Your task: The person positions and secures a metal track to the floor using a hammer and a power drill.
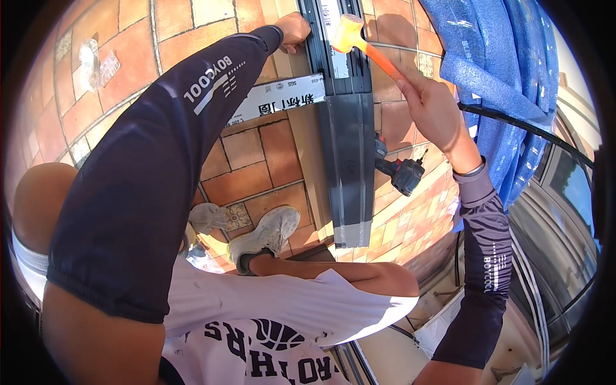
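My right hand (435, 115) is wrapped round the orange handle of a mallet (378, 56). The mallet's yellowish head (348, 33) is over the upper part of a long dark metal profile (350, 147), near a white label strip; I cannot tell if they touch. My left hand (294, 31) is closed with curled fingers against the profile's left edge at the top; what is inside its fingers is hidden. A white printed strip (276, 99) crosses to the left from the profile, beneath my left forearm. To the profile's right, a dark cordless drill (404, 172) lies on the tiles.
Blue wrapping sheets (497, 64) are heaped at the right, beside dark-framed glass panels (564, 192). Clear plastic scraps (96, 64) lie on the terracotta tiles (244, 179) at the upper left. My light-coloured shoe (269, 234) is left of the profile's near end.
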Demonstrator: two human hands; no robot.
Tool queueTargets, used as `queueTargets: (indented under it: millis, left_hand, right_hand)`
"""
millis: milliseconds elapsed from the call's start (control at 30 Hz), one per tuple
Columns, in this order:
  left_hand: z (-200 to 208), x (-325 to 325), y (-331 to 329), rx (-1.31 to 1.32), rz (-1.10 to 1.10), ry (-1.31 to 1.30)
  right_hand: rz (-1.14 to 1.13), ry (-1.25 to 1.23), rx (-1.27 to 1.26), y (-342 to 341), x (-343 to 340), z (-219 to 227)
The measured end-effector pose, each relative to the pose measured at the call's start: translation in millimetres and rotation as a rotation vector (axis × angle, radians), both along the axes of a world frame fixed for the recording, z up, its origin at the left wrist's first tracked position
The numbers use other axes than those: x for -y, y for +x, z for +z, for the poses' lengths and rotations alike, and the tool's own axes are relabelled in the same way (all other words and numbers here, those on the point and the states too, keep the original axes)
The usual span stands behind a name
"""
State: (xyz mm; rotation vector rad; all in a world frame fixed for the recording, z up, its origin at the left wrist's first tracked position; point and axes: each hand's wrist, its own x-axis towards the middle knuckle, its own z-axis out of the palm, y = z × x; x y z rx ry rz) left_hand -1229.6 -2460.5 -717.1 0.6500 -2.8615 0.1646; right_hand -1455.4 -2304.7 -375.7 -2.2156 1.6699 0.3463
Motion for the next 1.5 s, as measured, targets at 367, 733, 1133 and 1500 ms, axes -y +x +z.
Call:
queueTargets:
  millis: [367, 733, 1133, 1500]
  left_hand:
    - [67.4, -32.6, 18.4, -0.599, 0.641, 1.744]
    - [211.7, -148.1, 146.3, 0.023, 0.24, 1.138]
    - [237.6, -173.2, 122.8, 0.075, 0.424, 1.092]
    - [232.6, -171.7, 131.7, 0.063, 0.393, 1.024]
  right_hand:
    - [-0.712, -0.068, -0.136, -84.3, -0.8, -90.3]
    - [-0.611, -0.28, -0.07, -40.6, -37.4, -197.8]
    - [-0.697, 0.348, 0.323, -53.8, -71.8, -169.5]
    - [-0.563, -0.002, 0.338, -13.1, -105.0, -146.0]
